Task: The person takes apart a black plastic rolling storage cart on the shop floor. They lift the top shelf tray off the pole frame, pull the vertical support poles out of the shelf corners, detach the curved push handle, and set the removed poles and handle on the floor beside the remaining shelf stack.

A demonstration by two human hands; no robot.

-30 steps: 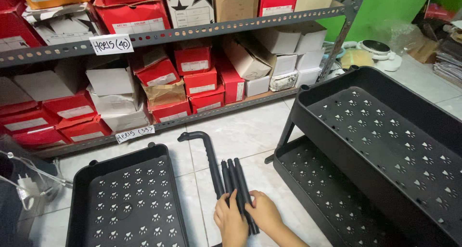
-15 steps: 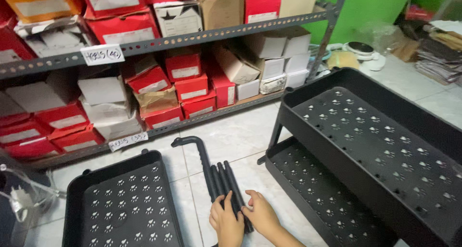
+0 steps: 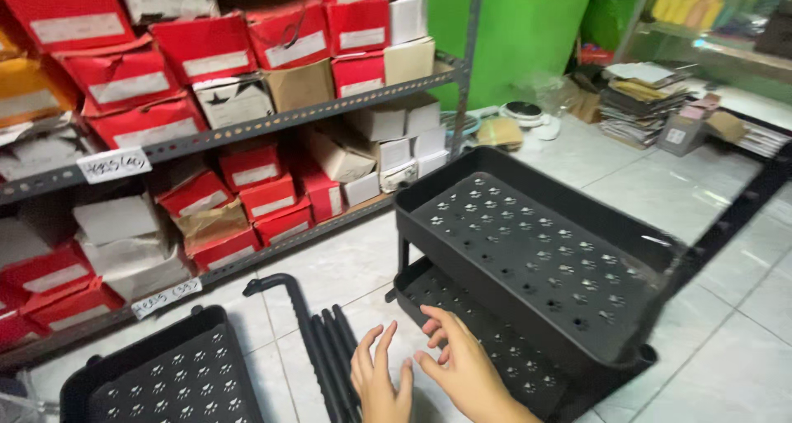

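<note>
My left hand (image 3: 381, 380) hovers with fingers spread just right of a bundle of black metal tubes (image 3: 330, 357) lying on the tiled floor; it holds nothing. One tube ends in a curved handle (image 3: 276, 284). My right hand (image 3: 458, 361) is open too, its fingers over the near edge of the lower tray (image 3: 429, 287) of a black two-tier cart. The upper perforated tray (image 3: 536, 254) of that cart stands right of both hands. A separate black perforated tray (image 3: 169, 373) lies on the floor to the left.
A grey metal shelf (image 3: 247, 130) packed with red, white and brown boxes runs along the left and back. A green wall, stacked papers (image 3: 639, 101) and small items stand at the far right. Pale floor tiles (image 3: 726, 332) spread to the right of the cart.
Both hands have let go of the black tubes and lifted with fingers apart. The view has swung right, so the cart is now more central.
</note>
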